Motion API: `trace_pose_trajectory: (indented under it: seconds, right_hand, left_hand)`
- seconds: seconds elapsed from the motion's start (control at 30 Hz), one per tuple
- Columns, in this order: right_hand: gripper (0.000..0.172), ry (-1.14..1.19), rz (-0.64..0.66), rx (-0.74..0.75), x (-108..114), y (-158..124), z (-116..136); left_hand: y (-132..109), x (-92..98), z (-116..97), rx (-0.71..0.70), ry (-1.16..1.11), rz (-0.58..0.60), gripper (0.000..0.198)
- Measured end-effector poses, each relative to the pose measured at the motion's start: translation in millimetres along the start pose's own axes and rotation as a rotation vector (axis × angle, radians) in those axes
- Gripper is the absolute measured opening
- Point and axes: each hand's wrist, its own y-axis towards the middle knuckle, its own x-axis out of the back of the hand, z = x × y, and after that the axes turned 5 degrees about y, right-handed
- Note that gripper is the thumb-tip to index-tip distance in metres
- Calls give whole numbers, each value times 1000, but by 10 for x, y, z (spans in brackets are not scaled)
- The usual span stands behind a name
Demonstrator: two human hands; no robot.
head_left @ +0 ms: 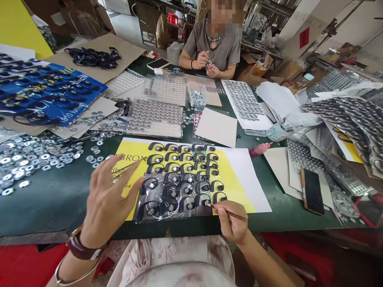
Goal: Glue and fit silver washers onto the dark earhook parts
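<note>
My right hand (233,220) pinches a thin brown stick (236,215), perhaps a fine brush. Its tip is at the round silver centre of a black ear-hook-shaped piece (203,199) in the front row. My left hand (109,195) hovers over the left side of the yellow and white sheet (239,179), thumb and fingers spread, with nothing visibly gripped. Several rows of these black hooked pieces lie on the sheet, the nearer ones over a dark, glossy area. Printed letters (131,157) show partly behind my left fingers.
Loose metal washers (38,159) spread over the green table (60,211) at left. A pink bottle (259,149) lies beyond the sheet, and a phone (312,191) rests at right. Trays of small metal parts (155,115) stand behind. Across the table sits another person (214,48), hands working on something small.
</note>
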Motion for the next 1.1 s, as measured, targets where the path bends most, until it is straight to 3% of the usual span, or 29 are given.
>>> trace_pose_trajectory:
  seconds: [0.47,0.6,0.7,0.8,0.9,0.97,1.0,1.1]
  right_hand:
    - [19,-33,92,12,-50,-68,-64]
    - [19,6,113,-118,-56,-41,-76]
    - [18,75,117,-238,-39,-39,-79]
    - [20,287,129,-471,45,2,-71]
    - [30,511,-35,-644,166,222,-94]
    - [32,523,-157,-597,191,516,-158]
    - [31,502,-175,-551,165,703,-209]
    - [31,466,-64,-457,-93,1351,-421]
  left_hand:
    - [-159,-272,-747,-386,-277,406,32]
    - [-178,-363,-933,-516,-301,463,28]
    - [-173,-443,-1045,-623,-253,447,38]
    - [-161,-490,-1124,-725,-200,407,50]
    - [-165,-518,-1195,-799,-173,373,52]
    - [-174,-538,-1236,-810,-184,339,46]
    - [-176,-544,-1250,-797,-198,324,41]
    - [-158,-505,-1240,-699,-244,339,33]
